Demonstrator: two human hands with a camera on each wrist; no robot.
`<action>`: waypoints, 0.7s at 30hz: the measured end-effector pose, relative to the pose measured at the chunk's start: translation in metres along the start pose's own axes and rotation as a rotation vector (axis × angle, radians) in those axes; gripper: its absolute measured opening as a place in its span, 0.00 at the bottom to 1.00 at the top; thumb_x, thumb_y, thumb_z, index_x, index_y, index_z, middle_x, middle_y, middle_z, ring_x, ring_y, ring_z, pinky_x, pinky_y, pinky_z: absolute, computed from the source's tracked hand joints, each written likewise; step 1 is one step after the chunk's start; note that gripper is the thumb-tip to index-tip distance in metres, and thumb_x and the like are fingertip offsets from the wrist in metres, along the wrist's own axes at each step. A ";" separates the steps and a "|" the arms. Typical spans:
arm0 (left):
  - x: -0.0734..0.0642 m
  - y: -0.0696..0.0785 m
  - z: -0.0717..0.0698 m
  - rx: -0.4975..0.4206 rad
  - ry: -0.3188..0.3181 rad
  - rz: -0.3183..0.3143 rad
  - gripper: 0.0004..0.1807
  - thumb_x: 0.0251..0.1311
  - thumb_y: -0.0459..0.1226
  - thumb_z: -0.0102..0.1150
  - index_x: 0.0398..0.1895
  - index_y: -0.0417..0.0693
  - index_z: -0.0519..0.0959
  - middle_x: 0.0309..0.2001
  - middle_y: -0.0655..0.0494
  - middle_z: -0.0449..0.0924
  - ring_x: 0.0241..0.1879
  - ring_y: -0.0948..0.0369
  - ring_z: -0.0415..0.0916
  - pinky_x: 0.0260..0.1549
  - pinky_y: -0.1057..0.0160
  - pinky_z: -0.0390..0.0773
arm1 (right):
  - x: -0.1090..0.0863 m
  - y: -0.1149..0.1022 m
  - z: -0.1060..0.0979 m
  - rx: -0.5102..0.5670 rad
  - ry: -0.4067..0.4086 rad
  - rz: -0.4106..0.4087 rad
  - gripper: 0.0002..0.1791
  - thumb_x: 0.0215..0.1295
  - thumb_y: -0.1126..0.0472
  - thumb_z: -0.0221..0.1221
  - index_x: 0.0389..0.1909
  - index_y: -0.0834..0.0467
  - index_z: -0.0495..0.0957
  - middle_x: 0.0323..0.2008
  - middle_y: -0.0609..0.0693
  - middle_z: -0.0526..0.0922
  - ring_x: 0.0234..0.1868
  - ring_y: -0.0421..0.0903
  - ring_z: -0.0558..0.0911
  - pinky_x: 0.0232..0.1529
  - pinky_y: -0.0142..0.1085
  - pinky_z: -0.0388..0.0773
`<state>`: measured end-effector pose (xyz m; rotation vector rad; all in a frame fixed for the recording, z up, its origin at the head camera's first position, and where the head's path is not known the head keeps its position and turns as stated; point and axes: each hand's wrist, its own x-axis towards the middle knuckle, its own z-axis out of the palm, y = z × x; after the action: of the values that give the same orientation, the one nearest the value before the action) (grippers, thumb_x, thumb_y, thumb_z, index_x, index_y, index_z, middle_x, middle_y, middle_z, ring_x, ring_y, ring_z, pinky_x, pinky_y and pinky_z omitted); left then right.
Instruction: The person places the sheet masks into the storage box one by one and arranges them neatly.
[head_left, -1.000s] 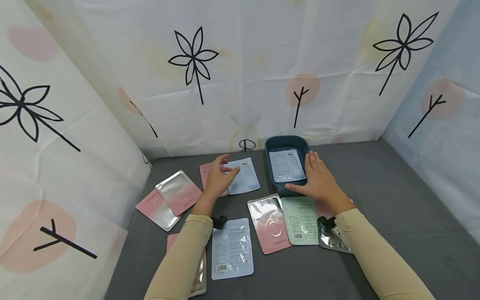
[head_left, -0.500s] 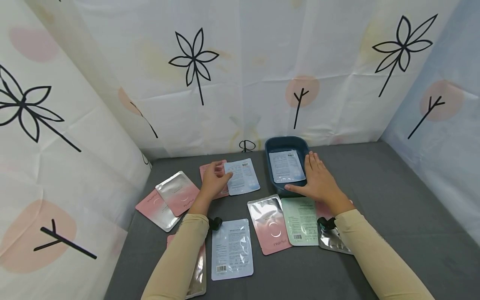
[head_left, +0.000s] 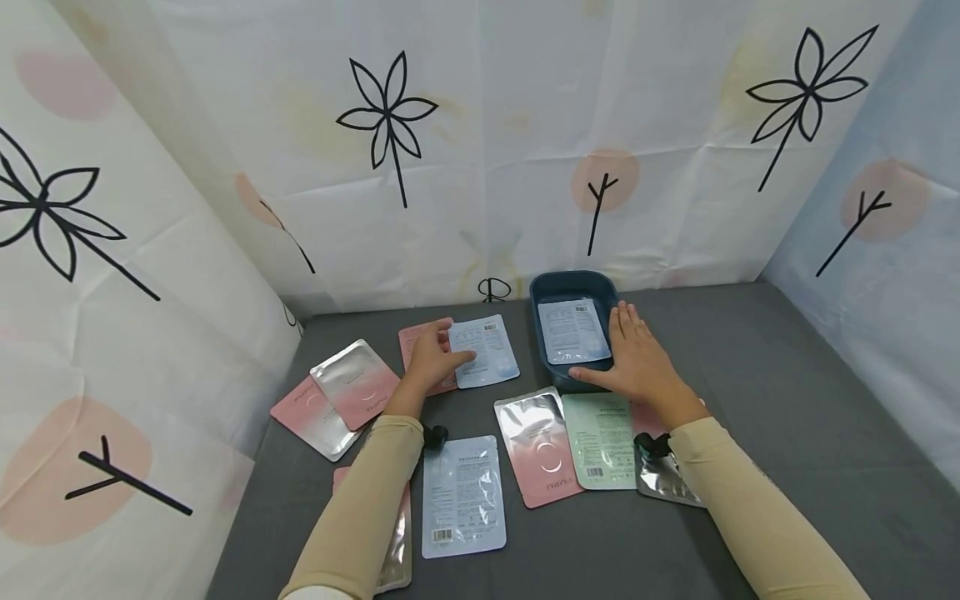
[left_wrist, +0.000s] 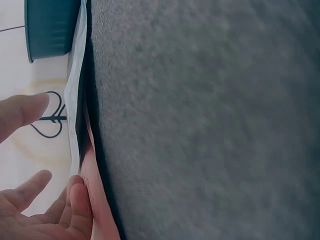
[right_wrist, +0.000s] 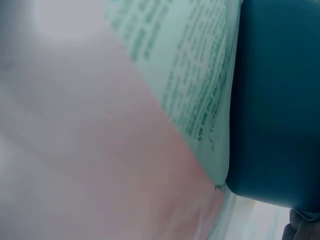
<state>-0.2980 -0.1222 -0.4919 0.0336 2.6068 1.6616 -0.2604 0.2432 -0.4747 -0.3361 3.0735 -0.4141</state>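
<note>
My left hand (head_left: 433, 358) hovers low at the left edge of a light blue sheet mask packet (head_left: 491, 354), which overlaps a pink packet (head_left: 411, 340). Seen from the left wrist, the thumb stands apart from the blue packet (left_wrist: 75, 85), while fingertips touch the pink packet (left_wrist: 95, 195) by the blue one's edge. My right hand (head_left: 641, 358) rests against the right rim of a dark blue plastic bin (head_left: 550, 290), fingers straight and thumb spread along the near rim. Inside the bin lies another light blue packet (head_left: 573, 332).
Two pink-silver packets (head_left: 360, 385) overlap at the left. Nearer lie a light blue packet (head_left: 465, 500), a pink-silver one (head_left: 540, 450), a green one (head_left: 600, 442) and a silver-pink one (head_left: 667, 479) partly under the right wrist. Another (head_left: 397, 550) is partly hidden by the left sleeve. Patterned cloth (head_left: 480, 167) backs the grey table.
My left hand has come down and slightly left from above the blue packet to its left edge, and its thumb has since shifted right. The right hand and bin stay put.
</note>
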 end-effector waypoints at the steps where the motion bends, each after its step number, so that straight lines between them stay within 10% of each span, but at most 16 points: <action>1: 0.000 0.001 0.000 0.002 -0.009 0.001 0.48 0.58 0.33 0.78 0.80 0.37 0.63 0.70 0.34 0.72 0.64 0.43 0.79 0.65 0.45 0.80 | 0.000 0.000 0.000 0.000 -0.002 0.000 0.78 0.57 0.18 0.59 0.83 0.72 0.34 0.85 0.69 0.34 0.87 0.66 0.35 0.85 0.60 0.39; 21: 0.001 0.009 0.007 0.171 -0.013 -0.036 0.33 0.51 0.29 0.80 0.63 0.41 0.80 0.62 0.39 0.77 0.56 0.47 0.74 0.57 0.49 0.81 | -0.001 -0.001 -0.002 0.008 -0.009 -0.003 0.78 0.58 0.18 0.59 0.83 0.72 0.33 0.85 0.69 0.33 0.87 0.66 0.35 0.84 0.61 0.39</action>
<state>-0.2983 -0.1119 -0.4868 0.0037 2.7152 1.4188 -0.2597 0.2428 -0.4726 -0.3415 3.0618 -0.4232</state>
